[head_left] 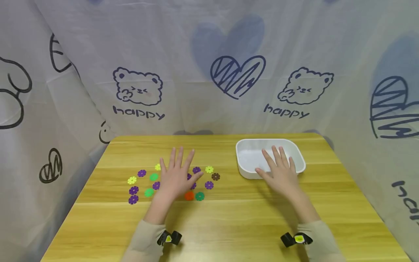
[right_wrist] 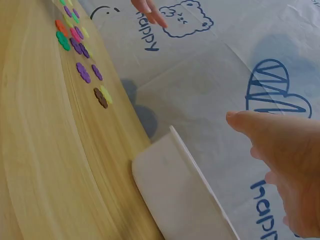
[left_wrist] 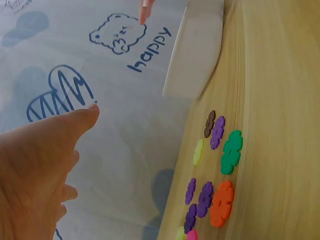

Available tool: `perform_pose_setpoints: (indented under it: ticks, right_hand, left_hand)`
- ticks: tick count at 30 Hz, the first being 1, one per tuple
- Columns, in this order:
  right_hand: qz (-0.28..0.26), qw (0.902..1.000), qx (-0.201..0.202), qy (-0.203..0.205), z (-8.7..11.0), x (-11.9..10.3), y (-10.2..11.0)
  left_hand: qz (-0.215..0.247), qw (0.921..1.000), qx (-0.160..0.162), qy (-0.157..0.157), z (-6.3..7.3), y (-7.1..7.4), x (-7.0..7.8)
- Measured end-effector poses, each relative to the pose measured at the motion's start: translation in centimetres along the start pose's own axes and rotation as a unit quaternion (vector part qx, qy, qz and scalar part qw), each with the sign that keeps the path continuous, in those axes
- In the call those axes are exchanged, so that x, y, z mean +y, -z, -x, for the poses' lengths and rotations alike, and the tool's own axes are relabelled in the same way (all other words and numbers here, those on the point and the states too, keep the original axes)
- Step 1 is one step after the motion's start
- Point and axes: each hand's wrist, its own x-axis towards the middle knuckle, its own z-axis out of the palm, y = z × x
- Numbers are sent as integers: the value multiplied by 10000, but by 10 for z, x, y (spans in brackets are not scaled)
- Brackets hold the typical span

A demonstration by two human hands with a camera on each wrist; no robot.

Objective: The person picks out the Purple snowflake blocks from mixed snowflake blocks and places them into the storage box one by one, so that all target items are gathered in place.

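Note:
My left hand (head_left: 176, 179) is spread flat, fingers straight and apart, above a scatter of flower-shaped plastic discs; it holds nothing and hides some of them. Around it lie purple discs (head_left: 133, 190), a yellow disc (head_left: 132, 180), a light green disc (head_left: 148, 192), an orange disc (head_left: 189, 195) and a dark green disc (head_left: 199, 196). A brown disc (head_left: 215, 176) sits at the right of the group. My right hand (head_left: 279, 176), also spread with straight fingers and nothing in it, hovers over the near rim of a white rectangular tub (head_left: 243, 167). The left wrist view also shows a pink disc (left_wrist: 192, 235).
Everything lies on a wood-grain table (head_left: 222, 229). A pale cloth (head_left: 190, 98) printed with hearts and bears hangs behind it and along both sides. Each wrist wears a black strap with a small camera, such as the left wrist camera (head_left: 176, 238).

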Motion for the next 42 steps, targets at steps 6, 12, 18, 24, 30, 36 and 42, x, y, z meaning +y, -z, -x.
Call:
perform_pose_setpoints:
  ticks: [6,12,18,24,30,36,42]
  right_hand:
    - [40,9990,435,116,9,17,5]
    - [41,9925,1169,367,16,39,11]
    - [85,9767,2048,635,22,59,17]
    - [42,9701,2348,607,25,72,17]
    - [439,9710,2215,783,18,76,10]
    - [592,9817,1676,686,11,73,0]
    - [567,9894,1288,346,13,71,-5]
  left_hand:
    - [-43,9997,9,-241,15,7,3]
    - [-184,9985,118,-509,29,14,2]
    - [-163,9953,529,-793,45,18,-8]
    - [-307,9919,767,-962,59,27,-27]
    - [-682,9868,988,-1088,73,33,-50]
    - [-740,9801,1283,-1321,82,36,-75]
    - [-686,9629,1836,-1852,84,32,-101]
